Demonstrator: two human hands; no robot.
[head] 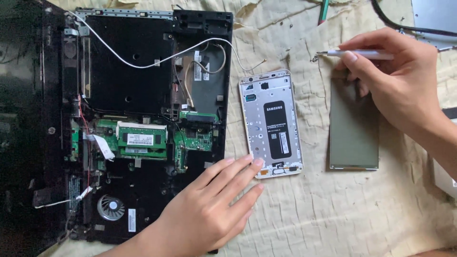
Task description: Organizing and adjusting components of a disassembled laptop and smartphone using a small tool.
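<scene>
An opened white smartphone [271,124] with its back removed lies on a beige cloth [314,204], its black battery showing. My left hand [209,209] rests flat, fingertips touching the phone's lower left corner. My right hand [400,81] holds a thin white screwdriver [362,54], its tip pointing left at a tiny metal part [314,58] on the cloth. Under that hand lies a grey flat phone panel [354,128], partly hidden by the fingers.
A dismantled black laptop base [133,119] fills the left, with green circuit boards, a round fan [111,208], and a white cable [157,57]. A black cable [404,26] and a grey sheet [435,16] sit at the top right. A white object [445,178] lies at the right edge.
</scene>
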